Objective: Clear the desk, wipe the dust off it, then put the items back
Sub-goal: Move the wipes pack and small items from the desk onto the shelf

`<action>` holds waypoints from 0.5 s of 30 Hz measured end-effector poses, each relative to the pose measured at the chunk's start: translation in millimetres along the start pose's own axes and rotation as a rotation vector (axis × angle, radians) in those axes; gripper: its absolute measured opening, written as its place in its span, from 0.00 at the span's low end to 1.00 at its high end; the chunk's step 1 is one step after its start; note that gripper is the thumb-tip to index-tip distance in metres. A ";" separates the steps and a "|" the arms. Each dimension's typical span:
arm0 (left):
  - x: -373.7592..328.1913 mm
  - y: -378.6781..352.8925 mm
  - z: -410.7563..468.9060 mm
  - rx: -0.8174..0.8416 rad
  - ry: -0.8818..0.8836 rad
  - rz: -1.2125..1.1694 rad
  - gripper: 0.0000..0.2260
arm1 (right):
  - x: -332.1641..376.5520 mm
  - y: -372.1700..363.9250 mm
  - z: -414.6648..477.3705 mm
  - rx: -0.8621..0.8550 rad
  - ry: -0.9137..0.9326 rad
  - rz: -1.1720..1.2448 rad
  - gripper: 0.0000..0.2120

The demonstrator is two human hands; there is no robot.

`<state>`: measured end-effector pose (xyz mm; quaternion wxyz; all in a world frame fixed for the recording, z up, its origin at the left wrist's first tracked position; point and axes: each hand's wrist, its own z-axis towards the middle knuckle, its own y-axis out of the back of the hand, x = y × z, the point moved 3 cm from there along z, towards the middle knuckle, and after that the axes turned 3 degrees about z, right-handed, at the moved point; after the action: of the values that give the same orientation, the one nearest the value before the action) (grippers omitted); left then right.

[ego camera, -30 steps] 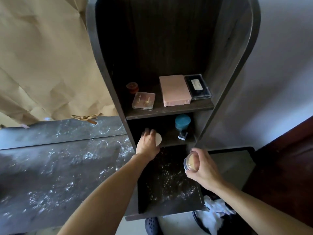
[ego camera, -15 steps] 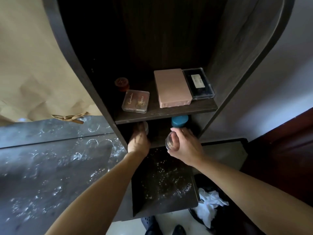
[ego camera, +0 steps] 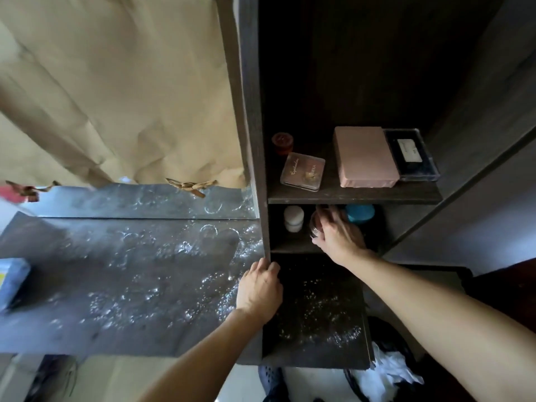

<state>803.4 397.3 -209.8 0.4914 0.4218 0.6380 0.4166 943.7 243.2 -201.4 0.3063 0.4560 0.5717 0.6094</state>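
My right hand (ego camera: pixel 338 236) reaches into the lower cubby of the dark shelf unit (ego camera: pixel 353 195) and grips a small clear jar (ego camera: pixel 315 226), set between a white jar (ego camera: pixel 293 218) and a blue-lidded jar (ego camera: pixel 359 213). My left hand (ego camera: pixel 259 288) rests with curled fingers against the bottom of the shelf's upright side panel and holds nothing. The dark desk top (ego camera: pixel 130 274) to the left shows pale dust rings and specks.
The upper shelf holds a small red pot (ego camera: pixel 282 143), a clear compact (ego camera: pixel 302 171), a pink box (ego camera: pixel 365 156) and a black case (ego camera: pixel 410 153). A blue box (ego camera: pixel 11 281) sits at the desk's left edge. A bin with white paper (ego camera: pixel 388 375) stands below right.
My left hand has let go of the white jar and come back out to the panel's foot. My right hand carried the clear jar deeper into the cubby. The camera swung left.
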 end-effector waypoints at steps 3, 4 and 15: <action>16.3 4.6 -20.7 -0.003 0.049 0.023 0.11 | 5.3 11.6 -16.4 -0.103 0.041 0.001 0.31; 22.7 5.1 -29.4 -0.007 0.067 0.021 0.11 | 8.3 15.3 -25.1 -0.136 0.064 0.016 0.28; 109.6 5.3 -166.8 -0.030 0.382 0.000 0.10 | 122.6 -24.0 -113.4 0.097 0.341 0.141 0.14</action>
<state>623.1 483.2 -206.7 0.3676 0.3274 0.7136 0.4984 788.8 309.4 -191.8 0.1391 0.3994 0.6105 0.6697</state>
